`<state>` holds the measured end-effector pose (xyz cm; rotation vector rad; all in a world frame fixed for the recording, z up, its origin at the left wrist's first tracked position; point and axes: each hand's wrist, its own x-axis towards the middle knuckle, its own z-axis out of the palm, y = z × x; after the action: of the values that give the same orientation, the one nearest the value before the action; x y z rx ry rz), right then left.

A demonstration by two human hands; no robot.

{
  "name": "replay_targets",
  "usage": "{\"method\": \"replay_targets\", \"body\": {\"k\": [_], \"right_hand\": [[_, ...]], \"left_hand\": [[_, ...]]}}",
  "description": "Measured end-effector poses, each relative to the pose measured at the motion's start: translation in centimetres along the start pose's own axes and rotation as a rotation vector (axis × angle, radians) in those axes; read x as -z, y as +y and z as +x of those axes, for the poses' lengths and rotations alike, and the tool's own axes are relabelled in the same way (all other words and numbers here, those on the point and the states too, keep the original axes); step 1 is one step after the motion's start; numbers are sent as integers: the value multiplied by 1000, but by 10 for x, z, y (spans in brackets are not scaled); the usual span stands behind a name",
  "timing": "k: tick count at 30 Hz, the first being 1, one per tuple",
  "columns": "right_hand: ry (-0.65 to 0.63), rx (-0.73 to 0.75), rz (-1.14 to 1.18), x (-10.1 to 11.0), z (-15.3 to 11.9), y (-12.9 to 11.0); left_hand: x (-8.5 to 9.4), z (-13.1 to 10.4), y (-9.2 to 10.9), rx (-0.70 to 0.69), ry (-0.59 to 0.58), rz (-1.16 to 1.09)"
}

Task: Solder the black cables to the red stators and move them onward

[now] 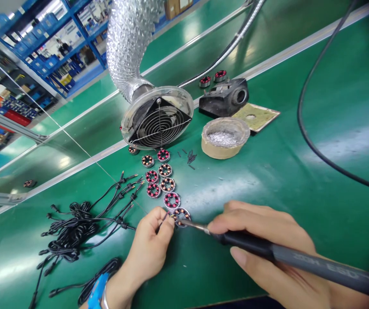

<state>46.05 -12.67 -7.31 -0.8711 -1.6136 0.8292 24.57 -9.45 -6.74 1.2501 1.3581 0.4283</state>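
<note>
Head camera view, low and near the middle of the frame: I can see a person's left hand (149,249) pinched narrow, thumb against finger, on the end of a black cable (128,226) right at the left edge of a small coil ring (187,212). At lower right, the right hand (268,240) is closed round a soldering iron (300,255) like a pen. Its tip lies over that same ring, near the left fingertips; I can't tell whether metal meets metal.

More coil rings (167,185), some red and some copper, run up the green worktop (242,184) in a loose double line towards the round fan (161,124) at centre top, which hangs from a silver duct (126,47). Tangled black cables (75,227) fill the lower left, beside a blue wristband (97,292) on the left wrist.

Right of the fan sit a few tiny black tubes (191,157), a tan bowl (221,150) of silvery shavings, a yellowish sponge (263,116) and a dark iron holder (216,103). Blue shelves (75,19) stand at upper left.
</note>
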Motion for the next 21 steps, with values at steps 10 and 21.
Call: {"method": "replay_targets", "body": {"k": [10, 21], "right_hand": [[-7, -16, -9, -1, 1, -1], [8, -8, -3, -1, 0, 0]], "left_hand": [[-2, -1, 2, -14, 24, 45], [-3, 0, 3, -20, 33, 40]]}}
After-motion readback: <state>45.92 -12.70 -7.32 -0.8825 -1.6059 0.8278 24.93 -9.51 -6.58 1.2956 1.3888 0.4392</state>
